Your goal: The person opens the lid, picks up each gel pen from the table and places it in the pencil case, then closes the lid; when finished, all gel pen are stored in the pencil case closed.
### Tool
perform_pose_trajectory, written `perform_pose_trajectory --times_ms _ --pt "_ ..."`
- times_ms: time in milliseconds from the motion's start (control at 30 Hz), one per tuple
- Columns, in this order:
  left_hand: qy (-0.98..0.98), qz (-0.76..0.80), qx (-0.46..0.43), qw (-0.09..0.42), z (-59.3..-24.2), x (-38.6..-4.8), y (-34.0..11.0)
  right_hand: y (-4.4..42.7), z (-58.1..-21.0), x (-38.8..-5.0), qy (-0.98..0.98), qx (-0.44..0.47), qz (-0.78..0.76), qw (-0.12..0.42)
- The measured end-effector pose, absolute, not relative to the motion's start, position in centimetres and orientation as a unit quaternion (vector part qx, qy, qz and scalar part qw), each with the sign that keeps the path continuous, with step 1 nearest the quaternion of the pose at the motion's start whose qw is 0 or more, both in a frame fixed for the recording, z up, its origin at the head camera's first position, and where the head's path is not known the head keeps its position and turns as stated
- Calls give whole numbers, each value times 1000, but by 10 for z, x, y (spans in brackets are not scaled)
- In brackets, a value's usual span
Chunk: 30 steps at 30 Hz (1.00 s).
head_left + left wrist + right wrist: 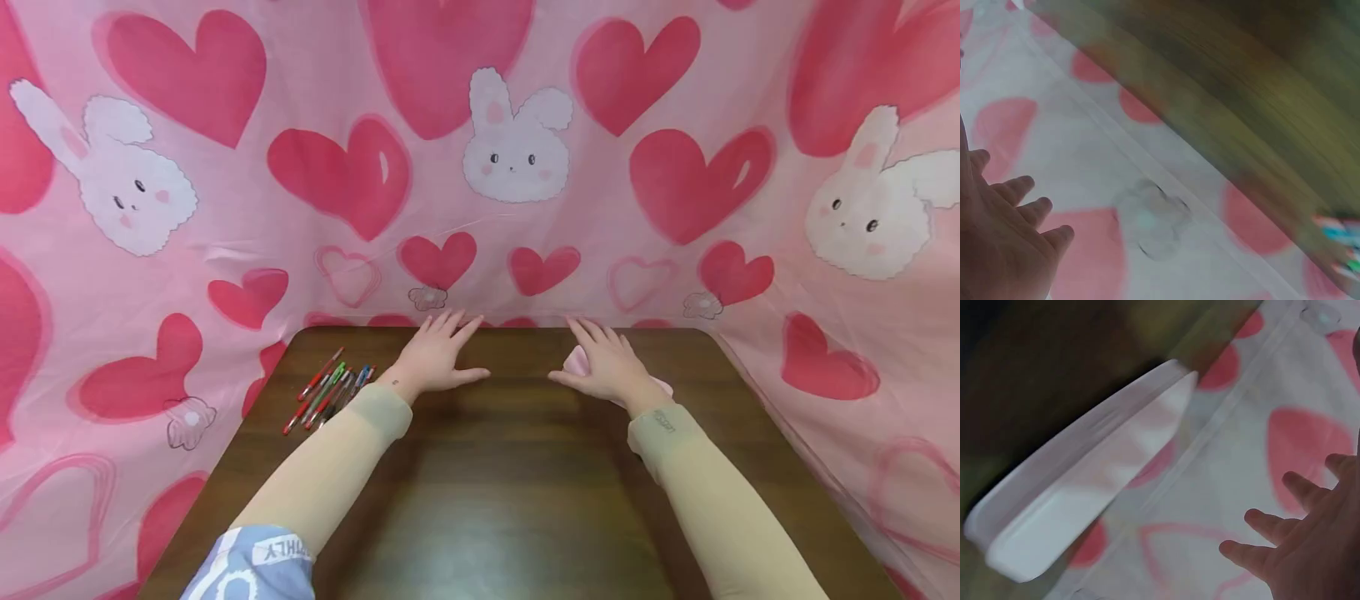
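In the head view my left hand [437,356] is held over the far part of the dark table, fingers spread, holding nothing. Several pens [327,392] lie in a loose group to its left, near my wrist. My right hand [607,362], its fingers spread and empty, is above a pale pink case [577,361] that it partly hides. The right wrist view shows the long case [1091,469] apart from the fingers of my right hand [1310,531]. The left wrist view has my left hand [1010,231] with separated fingers and blurred pen ends [1342,232] at the right edge.
The brown table [480,500] has its far edge against a pink cloth [517,225] printed with hearts and rabbits. The cloth also rises along the left and right sides.
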<state>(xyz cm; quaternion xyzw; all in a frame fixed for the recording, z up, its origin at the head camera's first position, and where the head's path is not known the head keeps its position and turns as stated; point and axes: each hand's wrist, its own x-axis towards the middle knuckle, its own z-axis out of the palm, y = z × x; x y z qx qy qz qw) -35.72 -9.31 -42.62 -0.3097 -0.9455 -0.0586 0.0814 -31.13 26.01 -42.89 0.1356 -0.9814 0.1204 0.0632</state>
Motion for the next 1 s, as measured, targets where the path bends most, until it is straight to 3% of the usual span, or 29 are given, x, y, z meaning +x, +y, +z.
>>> perform_pose_trajectory --times_ms 500,1000 --pt "-904 -66 -422 31 -448 -401 58 374 -480 -275 -989 35 138 36" --pt "-896 -81 -433 -52 -499 -405 128 399 -510 -276 -986 20 166 1"
